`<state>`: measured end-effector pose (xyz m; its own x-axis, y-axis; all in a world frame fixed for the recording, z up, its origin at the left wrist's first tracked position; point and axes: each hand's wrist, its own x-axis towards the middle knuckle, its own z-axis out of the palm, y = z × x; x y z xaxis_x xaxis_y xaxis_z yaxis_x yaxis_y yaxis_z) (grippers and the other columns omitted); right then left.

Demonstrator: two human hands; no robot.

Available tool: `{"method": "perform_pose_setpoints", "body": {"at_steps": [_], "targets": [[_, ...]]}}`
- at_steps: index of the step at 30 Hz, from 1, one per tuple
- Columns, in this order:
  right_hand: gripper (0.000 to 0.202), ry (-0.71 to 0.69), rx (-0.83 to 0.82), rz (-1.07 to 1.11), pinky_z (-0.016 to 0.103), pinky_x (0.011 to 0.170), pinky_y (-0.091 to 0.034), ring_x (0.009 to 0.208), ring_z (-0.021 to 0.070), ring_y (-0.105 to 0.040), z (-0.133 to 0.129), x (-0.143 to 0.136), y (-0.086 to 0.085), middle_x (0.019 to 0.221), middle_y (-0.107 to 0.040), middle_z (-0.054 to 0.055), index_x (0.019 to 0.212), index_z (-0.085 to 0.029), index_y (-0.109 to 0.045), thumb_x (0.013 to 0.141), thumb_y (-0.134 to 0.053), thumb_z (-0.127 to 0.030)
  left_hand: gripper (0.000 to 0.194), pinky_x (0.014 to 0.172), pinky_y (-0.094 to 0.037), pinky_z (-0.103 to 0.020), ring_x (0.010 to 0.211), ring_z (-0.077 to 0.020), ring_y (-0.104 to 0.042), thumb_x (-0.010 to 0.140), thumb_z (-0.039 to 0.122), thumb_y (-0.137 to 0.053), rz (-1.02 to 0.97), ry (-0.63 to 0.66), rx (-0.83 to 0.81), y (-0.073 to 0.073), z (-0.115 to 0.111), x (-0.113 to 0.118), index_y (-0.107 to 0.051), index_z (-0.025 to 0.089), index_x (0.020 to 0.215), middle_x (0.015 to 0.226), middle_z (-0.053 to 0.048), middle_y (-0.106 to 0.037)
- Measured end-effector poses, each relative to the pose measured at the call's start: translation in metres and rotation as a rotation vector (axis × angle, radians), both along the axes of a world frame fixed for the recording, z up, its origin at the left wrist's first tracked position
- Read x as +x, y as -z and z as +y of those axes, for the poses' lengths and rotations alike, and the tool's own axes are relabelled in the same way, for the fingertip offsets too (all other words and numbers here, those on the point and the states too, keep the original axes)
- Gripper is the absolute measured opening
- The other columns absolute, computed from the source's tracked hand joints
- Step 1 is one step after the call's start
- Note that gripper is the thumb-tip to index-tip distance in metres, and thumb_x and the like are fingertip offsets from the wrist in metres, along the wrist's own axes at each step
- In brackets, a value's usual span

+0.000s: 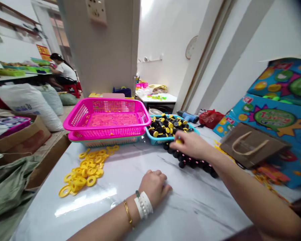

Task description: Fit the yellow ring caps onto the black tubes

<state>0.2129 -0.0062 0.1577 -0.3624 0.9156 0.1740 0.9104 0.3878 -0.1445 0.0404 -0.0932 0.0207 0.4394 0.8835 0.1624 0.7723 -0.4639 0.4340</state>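
My right hand (190, 144) is pinched around a small yellow-ended piece (179, 141), mostly hidden by the fingers. It hovers at the near edge of a blue basket (154, 141) full of black cylindrical pieces with yellow ends (165, 126). Beneath and beside that hand, black pieces with small pink tips (190, 162) stand in rows on the table. My left hand (154, 187) rests on the white marbled tabletop (130, 217), fingers curled under and thumb out to the side; its palm is hidden. Left of it lies a loose pile of yellow rings (87, 170).
Stacked pink baskets (106, 134) stand at the table's back left. A brown paper bag (251, 147) leans against colourful boxes (273, 117) on the right. Behind the blue basket lie a blue-handled tool (189, 117) and a red plastic bag (210, 118). A person (65, 72) sits farther back.
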Motion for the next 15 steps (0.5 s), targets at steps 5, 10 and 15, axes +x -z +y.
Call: {"method": "perform_pose_setpoints", "body": {"at_steps": [5,10,15], "targets": [[0.053,0.274,0.385,0.131,0.031,0.063,-0.040,0.081,0.0275,-0.064,0.041,0.000,-0.043,0.080,-0.071,0.009,0.107,-0.018,-0.061,0.079,-0.060,-0.063,0.029,0.082,-0.045,-0.040,0.088,-0.0263,-0.064,0.090,0.038,-0.055,0.277,-0.193,0.111,-0.033,0.018,-0.033,-0.070,0.014,0.093,0.091,-0.012,-0.068],[0.033,-0.005,0.296,0.271,0.027,0.060,-0.040,0.063,0.0177,-0.063,-0.026,0.005,0.001,0.069,-0.068,0.000,0.100,-0.021,-0.062,0.089,-0.054,-0.051,0.035,0.081,-0.045,-0.045,0.100,-0.0376,-0.059,0.087,0.038,-0.056,0.417,-0.498,0.127,-0.047,0.051,-0.092,-0.071,0.006,0.092,0.095,-0.022,-0.065],[0.022,-0.186,-0.163,0.199,0.026,0.058,-0.043,0.060,0.0161,-0.063,-0.110,0.040,0.090,0.070,-0.068,-0.001,0.100,-0.024,-0.062,0.090,-0.055,-0.041,0.031,0.081,-0.045,-0.046,0.100,-0.0378,-0.059,0.089,0.025,-0.050,0.434,-0.602,0.034,-0.024,0.060,-0.111,-0.068,0.002,0.098,0.100,-0.027,-0.064]]}}
